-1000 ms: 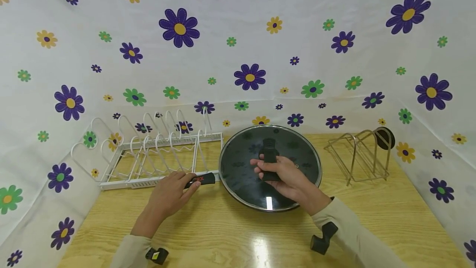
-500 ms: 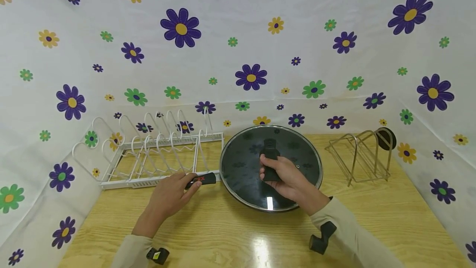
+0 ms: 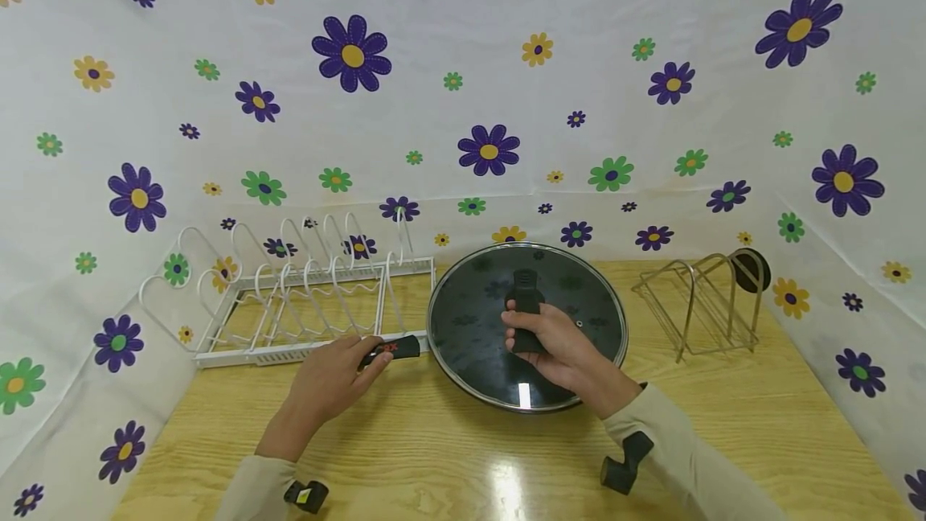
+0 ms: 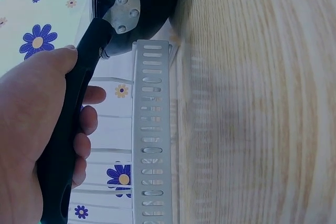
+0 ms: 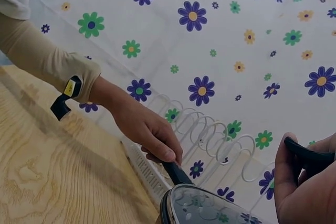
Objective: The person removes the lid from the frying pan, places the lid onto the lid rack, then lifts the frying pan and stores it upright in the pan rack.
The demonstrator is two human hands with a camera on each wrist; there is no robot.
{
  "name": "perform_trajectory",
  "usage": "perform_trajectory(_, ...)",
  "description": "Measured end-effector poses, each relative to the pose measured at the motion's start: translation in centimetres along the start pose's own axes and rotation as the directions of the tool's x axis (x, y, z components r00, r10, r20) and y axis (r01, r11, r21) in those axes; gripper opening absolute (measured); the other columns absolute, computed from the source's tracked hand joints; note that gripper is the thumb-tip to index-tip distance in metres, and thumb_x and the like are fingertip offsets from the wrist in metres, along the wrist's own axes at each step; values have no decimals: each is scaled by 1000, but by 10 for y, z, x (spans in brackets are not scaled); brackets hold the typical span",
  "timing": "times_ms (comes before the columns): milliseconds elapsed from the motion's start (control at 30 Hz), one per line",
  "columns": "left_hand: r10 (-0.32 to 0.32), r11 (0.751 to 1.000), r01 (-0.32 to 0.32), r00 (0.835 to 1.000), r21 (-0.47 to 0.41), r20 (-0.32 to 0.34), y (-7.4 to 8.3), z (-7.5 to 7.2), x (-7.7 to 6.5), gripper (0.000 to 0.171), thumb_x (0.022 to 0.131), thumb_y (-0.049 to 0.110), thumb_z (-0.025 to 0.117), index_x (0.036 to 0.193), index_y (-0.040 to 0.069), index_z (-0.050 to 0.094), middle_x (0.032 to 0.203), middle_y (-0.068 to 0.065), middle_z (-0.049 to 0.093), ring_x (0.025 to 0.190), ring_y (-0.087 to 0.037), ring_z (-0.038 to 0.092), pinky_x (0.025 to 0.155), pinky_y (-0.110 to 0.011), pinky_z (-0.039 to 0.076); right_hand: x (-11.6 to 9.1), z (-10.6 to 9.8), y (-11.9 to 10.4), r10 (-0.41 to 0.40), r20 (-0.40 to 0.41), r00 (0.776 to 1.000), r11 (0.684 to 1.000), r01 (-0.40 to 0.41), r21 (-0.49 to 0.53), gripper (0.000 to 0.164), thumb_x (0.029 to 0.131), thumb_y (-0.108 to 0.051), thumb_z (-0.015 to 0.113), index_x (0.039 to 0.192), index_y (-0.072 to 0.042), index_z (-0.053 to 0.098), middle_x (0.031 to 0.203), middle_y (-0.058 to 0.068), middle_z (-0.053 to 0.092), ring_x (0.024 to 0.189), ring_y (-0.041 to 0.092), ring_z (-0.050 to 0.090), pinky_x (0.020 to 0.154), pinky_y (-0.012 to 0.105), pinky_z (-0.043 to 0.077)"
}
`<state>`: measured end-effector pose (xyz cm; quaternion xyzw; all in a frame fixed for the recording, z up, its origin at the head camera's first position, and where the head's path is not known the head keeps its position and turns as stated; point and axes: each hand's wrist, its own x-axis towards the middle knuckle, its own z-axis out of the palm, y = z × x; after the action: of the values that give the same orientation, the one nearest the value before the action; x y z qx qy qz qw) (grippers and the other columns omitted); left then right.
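A black frying pan (image 4: 147,9) stands in the middle of the table with a dark glass lid (image 3: 470,360) on it. My left hand (image 3: 329,376) grips the pan's black handle (image 4: 73,114), fingers curled under it and thumb along the top in the left wrist view. My right hand (image 3: 564,344) holds the lid's black handle (image 3: 526,288) at the lid's centre, with fingers wrapped round it. At the lower right of the right wrist view, the fingers (image 5: 286,182) of that hand curl round the same handle. The lid's rim sits level with the pan's edge.
A white wire rack (image 3: 311,352) lies left of the pan, just behind the pan handle. To the right stands a metal wire rack (image 3: 690,288) with a round black disc (image 3: 752,270) at its far end. Flower-printed cloth (image 3: 434,103) backs the wooden table (image 3: 405,457).
My right hand's fingers, partly extended a second ago, have closed round the lid handle. The left hand, the pan and the lid keep their places.
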<state>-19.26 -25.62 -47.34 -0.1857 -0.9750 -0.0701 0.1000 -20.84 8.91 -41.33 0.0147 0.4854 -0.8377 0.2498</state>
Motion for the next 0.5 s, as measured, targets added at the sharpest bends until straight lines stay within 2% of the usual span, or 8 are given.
perform_trajectory(233, 11, 1000, -11, 1000, 1, -16, -2, 1, 0, 45, 102, 49, 57, 124, 13, 71, 101, -6, 73, 86, -25, 70, 69, -44, 56, 1, 0, 1, -7, -5, 1000, 1000, 7, -5, 26, 105, -4, 51, 128, 1, 40, 108, 8, 43, 75, 10, 50, 66, 20, 51)
perform_trajectory(500, 36, 999, -36, 998, 2, -43, -3, 1, 0, 37, 100, 46, 62, 116, 14, 71, 88, -1, 69, 70, -18, 64, 58, -35, 49, 0, 0, 2, -11, -7, 1000, 1000, 11, -7, 22, 105, -3, 51, 125, 0, 42, 103, 7, 45, 73, 10, 51, 65, 20, 51)
